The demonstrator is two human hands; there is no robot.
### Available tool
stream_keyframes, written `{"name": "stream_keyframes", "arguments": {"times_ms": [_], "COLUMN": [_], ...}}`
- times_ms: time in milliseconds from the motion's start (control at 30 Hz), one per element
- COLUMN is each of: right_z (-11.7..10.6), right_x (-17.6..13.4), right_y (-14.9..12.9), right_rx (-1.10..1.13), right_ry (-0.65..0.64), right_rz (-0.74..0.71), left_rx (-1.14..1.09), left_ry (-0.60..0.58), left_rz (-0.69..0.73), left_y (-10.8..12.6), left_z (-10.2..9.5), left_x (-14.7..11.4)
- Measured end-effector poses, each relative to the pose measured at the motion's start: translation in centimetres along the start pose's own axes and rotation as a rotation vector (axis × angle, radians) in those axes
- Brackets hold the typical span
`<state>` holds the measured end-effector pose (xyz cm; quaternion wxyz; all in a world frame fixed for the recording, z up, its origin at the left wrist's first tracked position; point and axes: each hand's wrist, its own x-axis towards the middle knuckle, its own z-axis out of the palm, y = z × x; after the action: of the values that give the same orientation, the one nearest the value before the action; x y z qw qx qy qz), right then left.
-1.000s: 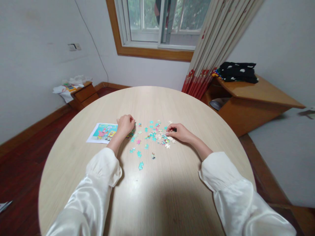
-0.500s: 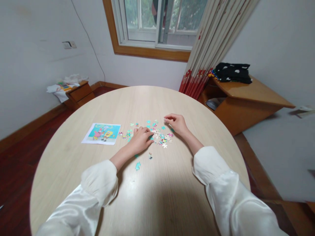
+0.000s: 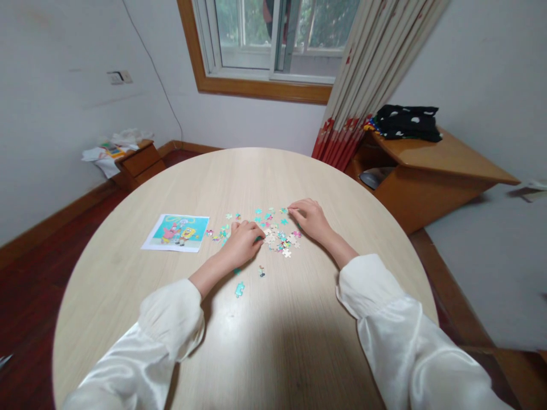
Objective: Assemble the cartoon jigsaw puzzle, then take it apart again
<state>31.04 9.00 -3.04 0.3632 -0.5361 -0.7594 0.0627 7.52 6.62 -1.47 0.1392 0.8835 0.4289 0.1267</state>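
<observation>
Loose jigsaw puzzle pieces lie in a small heap mid-table, some teal or patterned, others pale side up. On the heap's left edge rests my left hand, its thumb and index finger pinched where a teal piece showed earlier; the fingers cover it now. My right hand is at the heap's far right, fingertips closed together at the edge of a teal-and-yellow puzzle piece. Nearer to me lie a teal piece and a small patterned piece. A printed cartoon picture lies left of the pieces.
The round wooden table carries everything. Beyond it are a window and a curtain. A tilted-looking wooden cabinet with black patterned cloth stands right; a small drawer unit stands left.
The right hand has shifted slightly right, and the teal-and-yellow piece by its fingertips has come into view. The left thumb and index finger have closed together over the teal piece.
</observation>
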Motion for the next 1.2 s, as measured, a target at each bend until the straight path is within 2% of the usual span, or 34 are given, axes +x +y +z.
{"name": "stream_keyframes", "arguments": {"times_ms": [267, 400, 567, 700, 867, 1067, 1200], "right_z": [0.3, 0.3, -0.5, -1.2, -1.0, 0.2, 0.8], "right_x": [-3.0, -3.3, -4.1, -4.7, -4.6, -3.6, -3.1], "right_y": [-4.4, -4.8, -4.8, -4.9, -4.0, -2.1, -1.4], "right_rx": [0.01, -0.049, -0.076, -0.095, -0.117, 0.013, 0.127], "right_ry": [-0.232, -0.304, -0.316, -0.299, -0.203, -0.023, 0.0], "right_rz": [-0.131, -0.134, -0.147, -0.181, -0.161, 0.043, 0.121], "left_rx": [0.034, 0.057, 0.032, -0.013, -0.094, 0.003, 0.02], "left_ry": [0.018, 0.016, -0.006, -0.033, -0.029, -0.005, 0.022], "left_rz": [-0.031, -0.005, 0.024, 0.015, -0.051, -0.127, -0.097], "left_y": [0.2, 0.3, 0.4, 0.5, 0.5, 0.3, 0.1], "left_z": [-0.3, -0.1, -0.4, -0.7, -0.7, 0.1, 0.4], "left_x": [0.1, 0.1, 0.2, 0.2, 0.8, 2.1, 2.2]}}
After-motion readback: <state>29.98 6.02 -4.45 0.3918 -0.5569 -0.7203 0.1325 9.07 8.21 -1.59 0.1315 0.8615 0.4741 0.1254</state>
